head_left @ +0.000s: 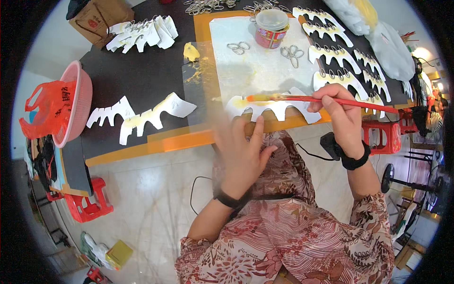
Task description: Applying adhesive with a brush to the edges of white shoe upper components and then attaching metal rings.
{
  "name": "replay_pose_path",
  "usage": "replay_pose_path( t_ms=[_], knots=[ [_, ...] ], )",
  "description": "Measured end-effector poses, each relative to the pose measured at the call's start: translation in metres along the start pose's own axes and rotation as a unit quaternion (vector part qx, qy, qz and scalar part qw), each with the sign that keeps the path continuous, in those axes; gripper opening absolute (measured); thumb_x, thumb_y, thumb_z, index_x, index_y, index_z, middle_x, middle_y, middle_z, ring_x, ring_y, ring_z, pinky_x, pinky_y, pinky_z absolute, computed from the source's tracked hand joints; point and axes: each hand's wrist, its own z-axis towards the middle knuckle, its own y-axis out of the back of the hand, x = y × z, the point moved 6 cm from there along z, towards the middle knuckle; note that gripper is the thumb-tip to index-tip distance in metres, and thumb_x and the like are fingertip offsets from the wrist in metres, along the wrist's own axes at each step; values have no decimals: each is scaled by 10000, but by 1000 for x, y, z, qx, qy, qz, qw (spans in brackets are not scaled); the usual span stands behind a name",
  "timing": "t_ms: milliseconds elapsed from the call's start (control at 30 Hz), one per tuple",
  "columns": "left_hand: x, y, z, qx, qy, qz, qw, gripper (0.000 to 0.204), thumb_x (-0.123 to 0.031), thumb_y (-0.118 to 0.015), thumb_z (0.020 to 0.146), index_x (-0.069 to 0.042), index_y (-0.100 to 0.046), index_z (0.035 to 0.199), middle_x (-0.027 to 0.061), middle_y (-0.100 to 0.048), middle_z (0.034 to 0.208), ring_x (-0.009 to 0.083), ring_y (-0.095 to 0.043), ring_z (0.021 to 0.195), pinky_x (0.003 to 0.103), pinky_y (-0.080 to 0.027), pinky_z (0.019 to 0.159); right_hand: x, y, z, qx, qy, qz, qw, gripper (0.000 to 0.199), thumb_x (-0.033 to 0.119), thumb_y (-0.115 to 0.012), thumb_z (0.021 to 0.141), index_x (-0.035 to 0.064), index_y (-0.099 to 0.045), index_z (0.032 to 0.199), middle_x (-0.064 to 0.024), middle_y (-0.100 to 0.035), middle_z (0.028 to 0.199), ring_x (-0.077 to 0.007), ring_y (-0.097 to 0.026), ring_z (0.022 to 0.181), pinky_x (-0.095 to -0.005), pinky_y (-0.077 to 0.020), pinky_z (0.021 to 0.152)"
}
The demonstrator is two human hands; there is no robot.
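My right hand (344, 116) pinches a slim red brush (307, 98), held almost level. Its yellow-coated tip rests on or just over the upper edge of a white scalloped cut-out piece (280, 112) at the table's front edge. My left hand (243, 149) has its fingers spread against that piece's lower edge; its left side is smeared by motion. To the left lie two more white cut-out pieces (172, 106) with yellowish smears. Beyond the brush, loose metal rings (292, 56) and a pink-red tub (271, 37) of whitish contents stand on a pale sheet (231, 71).
White pieces with metal rings (336, 57) line the table's right side; another pile (144, 34) lies far left. A pink basket (78, 102) with a red bag (49, 109) stands at the left edge. Red stools (90, 201) flank the table. A yellow lump (191, 52) sits mid-table.
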Motion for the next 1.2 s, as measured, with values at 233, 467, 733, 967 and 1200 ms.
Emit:
replay_pose_path(
  t_ms=[233, 467, 733, 967, 1200],
  knots=[
    [-2, 1, 3, 13, 3, 4, 1000, 647, -367, -718, 703, -153, -503, 1275, 125, -404, 1189, 423, -244, 1270, 589, -128, 1013, -1, -14, 1, 18, -26, -4, 999, 132, 89, -474, 911, 5, -560, 964, -42, -614, 814, -80, -576, 776, -227, -460, 720],
    [-3, 2, 3, 14, -2, 4, 1000, 638, -359, -721, 699, -147, -513, 1264, 132, -402, 1186, 425, -244, 1269, 590, -127, 1012, 17, -3, 0, -14, -9, -36, 999, 133, 85, -471, 905, -9, -563, 931, -25, -580, 775, -67, -536, 735, -214, -434, 677],
    [-3, 3, 3, 18, -6, -1, 1000, 637, -345, -723, 698, -148, -510, 1265, 129, -400, 1186, 425, -244, 1268, 589, -121, 1015, 13, -7, 1, 18, -4, -29, 999, 144, 80, -472, 905, -9, -574, 954, -39, -602, 808, -76, -556, 773, -222, -439, 707],
    [-4, 2, 4, 15, -5, 3, 1000, 635, -341, -723, 700, -151, -510, 1266, 130, -398, 1196, 427, -242, 1268, 589, -118, 1017, 11, -1, -2, 16, 1, -43, 999, 139, 77, -475, 902, -10, -575, 943, -49, -594, 818, -76, -555, 746, -222, -437, 678],
    [-6, 2, 5, 21, -4, 15, 1000, 640, -343, -722, 701, -151, -505, 1272, 138, -396, 1209, 429, -241, 1269, 590, -126, 1015, 14, -3, -1, 17, -9, -55, 998, 122, 67, -483, 896, -14, -570, 922, -36, -576, 810, -70, -533, 722, -215, -429, 664]
  ],
)
